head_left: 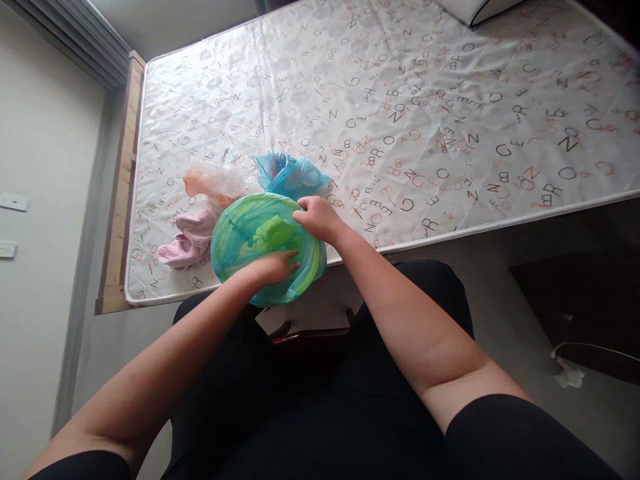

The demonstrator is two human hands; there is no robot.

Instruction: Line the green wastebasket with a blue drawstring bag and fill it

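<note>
Item: green basin [305,263], round, plastic, sheathed in a thin blue plastic bag [240,230] drawn over its mouth. It stands at the near edge of the mattress [450,100], left of centre, its near rim overhanging the edge slightly. The loose end of the bag is bunched into a crumpled tuft at the far side of the basin, lying on the mattress.

Left hand [273,267]: laid on the near part of the basin, palm down, fingers stretched flat across the blue film toward the right rim. It presses rather than grips; no closed grasp shows.

Right hand [320,217]: at the far right rim of the basin, fingers curled and pinching the bag film where it meets the rim, just beside the bunched tuft.

Adjacent, left of the basin: a pink cloth [187,240], crumpled, touching or nearly touching the basin's side; just beyond it a translucent orange bag [213,180], also crumpled, lying flat on the mattress.

Support: mattress with a white cover printed with scattered black and red letters, set on a wooden frame [125,193] visible along the left side. A white pillow [470,10] lies at the far edge, well apart from the hands.

Foreground: the person's dark-clothed lap, both forearms bare.
</note>
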